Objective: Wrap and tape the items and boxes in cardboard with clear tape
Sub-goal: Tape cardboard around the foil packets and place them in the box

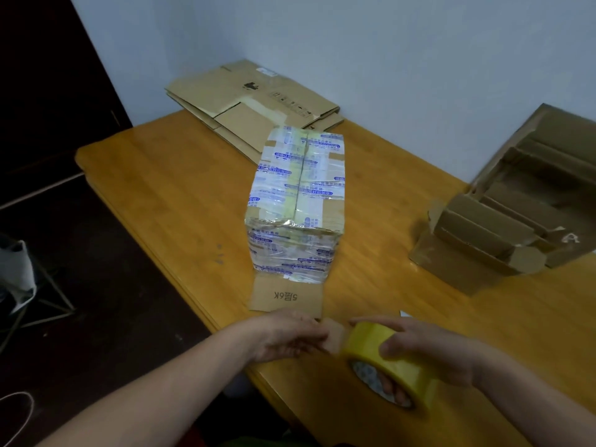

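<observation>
Clasps the roll of clear tape [387, 359] in the right hand [429, 350] at 5 o'clock, thumb over the outer band and fingers through the core, while pinching the free tape end [335, 337], drawn toward the roll's 9 o'clock, in the left hand [287, 337]. Beyond both hands at 12 o'clock, standing on the wooden table [161, 188]: tape-wrapped box [296, 204], bare cardboard flap [285, 296] lying flat almost to the left hand. Farther out, flattened cartons [245, 101] at 11 o'clock, folded cardboard insert [503, 221] at 2 o'clock.
</observation>
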